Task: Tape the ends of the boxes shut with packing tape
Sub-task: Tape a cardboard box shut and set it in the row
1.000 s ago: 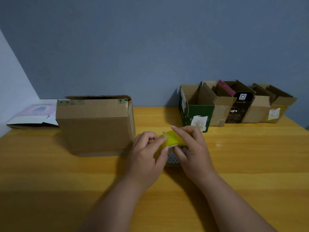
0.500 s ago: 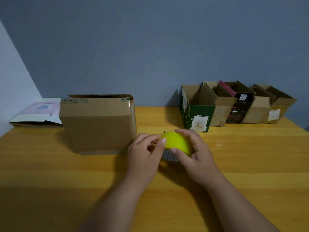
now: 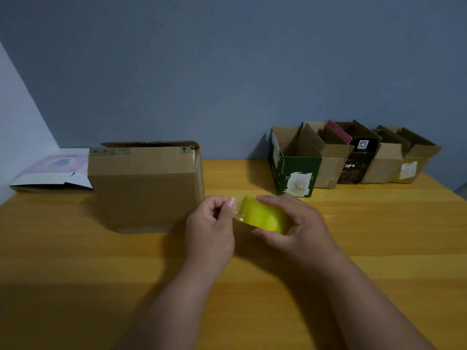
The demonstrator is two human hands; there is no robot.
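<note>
Five open-topped boxes [image 3: 353, 157] stand in a row at the far right of the counter [image 3: 75, 261], against the blue-grey wall: a dark green one nearest, then brown, black and two more brown; their flaps stand up, and a pink card shows inside the second, the rest too dim to tell. A flattened white and pink carton [image 3: 53, 173] lies at the far left. Just beside it stands a large brown box [image 3: 145, 188], its top flaps not quite flat. Right of that box, the right hand [image 3: 295, 223] grips a yellow-green tape roll [image 3: 262, 215] above the counter, while the left hand [image 3: 209, 223] pinches the tape's loose clear end.
</note>
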